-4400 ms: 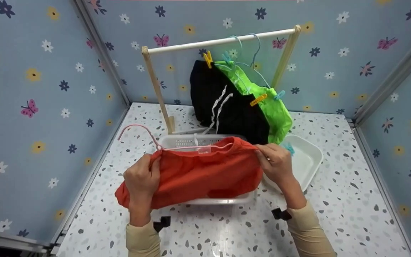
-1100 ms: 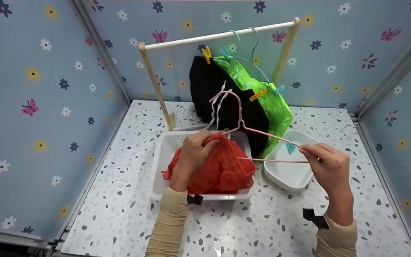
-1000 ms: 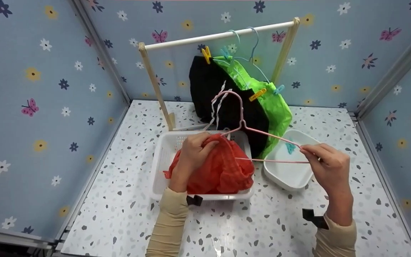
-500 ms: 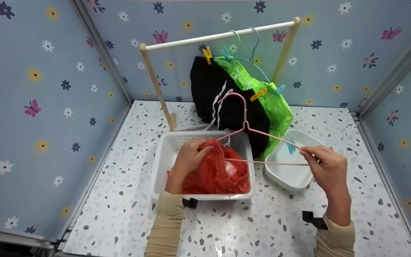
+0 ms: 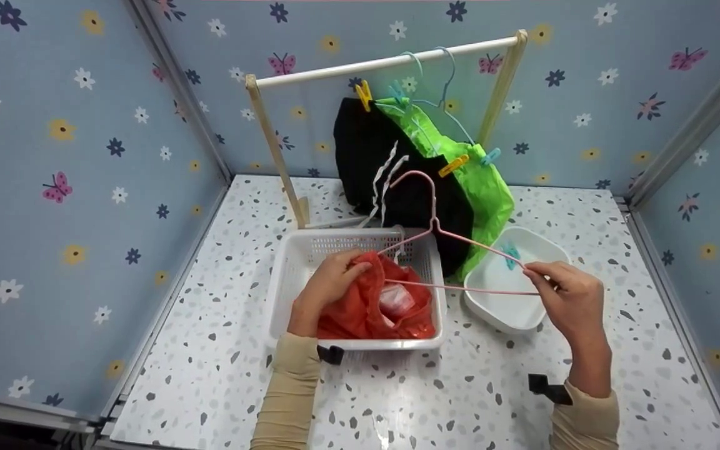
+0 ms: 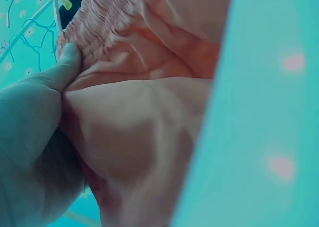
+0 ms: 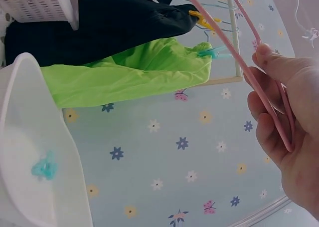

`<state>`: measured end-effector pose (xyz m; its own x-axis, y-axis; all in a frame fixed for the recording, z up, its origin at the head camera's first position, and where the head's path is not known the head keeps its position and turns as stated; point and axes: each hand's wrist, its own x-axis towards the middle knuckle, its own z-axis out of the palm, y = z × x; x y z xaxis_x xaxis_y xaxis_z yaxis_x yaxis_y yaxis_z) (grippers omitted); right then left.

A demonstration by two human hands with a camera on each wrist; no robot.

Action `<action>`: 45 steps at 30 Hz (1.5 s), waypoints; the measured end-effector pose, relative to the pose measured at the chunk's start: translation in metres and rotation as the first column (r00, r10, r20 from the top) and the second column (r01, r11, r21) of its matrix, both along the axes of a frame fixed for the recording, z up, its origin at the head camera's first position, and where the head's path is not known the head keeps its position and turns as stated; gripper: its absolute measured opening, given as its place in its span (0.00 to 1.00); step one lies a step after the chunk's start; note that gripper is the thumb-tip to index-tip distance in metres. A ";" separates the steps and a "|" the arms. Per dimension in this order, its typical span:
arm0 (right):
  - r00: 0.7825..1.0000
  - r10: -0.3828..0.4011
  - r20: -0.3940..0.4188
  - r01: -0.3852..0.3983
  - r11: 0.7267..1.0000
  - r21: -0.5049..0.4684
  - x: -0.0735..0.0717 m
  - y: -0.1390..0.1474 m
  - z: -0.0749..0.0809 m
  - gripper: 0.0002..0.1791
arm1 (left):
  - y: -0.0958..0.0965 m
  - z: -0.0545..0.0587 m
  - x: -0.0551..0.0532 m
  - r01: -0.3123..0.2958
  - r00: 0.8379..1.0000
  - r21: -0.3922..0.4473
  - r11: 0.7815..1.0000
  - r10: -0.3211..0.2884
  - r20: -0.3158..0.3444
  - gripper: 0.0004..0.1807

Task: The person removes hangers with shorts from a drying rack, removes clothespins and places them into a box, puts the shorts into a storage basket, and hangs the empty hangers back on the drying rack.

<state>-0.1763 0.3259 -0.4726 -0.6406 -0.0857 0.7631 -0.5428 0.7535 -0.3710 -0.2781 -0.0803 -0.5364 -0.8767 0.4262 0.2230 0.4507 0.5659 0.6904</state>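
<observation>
Pinched the red elastic-waisted cloth garment (image 5: 360,300) between thumb and fingers of the left hand (image 5: 327,282), in or just over the white perforated plastic basket (image 5: 360,344). Likewise pinched the slim pink triangular hanger (image 5: 435,222) by one corner in the right hand (image 5: 569,297).

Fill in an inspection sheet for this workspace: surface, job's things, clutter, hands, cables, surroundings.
Surface: white grey-speckled tabletop.
Job's things: red cloth garment with gathered waistband, in or just above a white perforated plastic basket; thin pink hanger, left end hidden at the waistband.
Clutter: white plastic tray holding turquoise clips.
Hands: left hand pinches the waistband; right hand holds the hanger's right end.
Cables: thin white looped cord, right wrist view, upper right; purpose unclear.
Surroundings: wooden rack with white rail, hung with a black garment and a lime-green garment; blue flower-patterned walls.
</observation>
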 end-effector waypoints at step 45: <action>0.998 -0.008 -0.060 -0.005 0.978 -0.209 0.017 -0.010 -0.009 0.14 | -0.041 0.018 0.024 -0.092 0.933 -0.205 0.974 0.156 0.323 0.29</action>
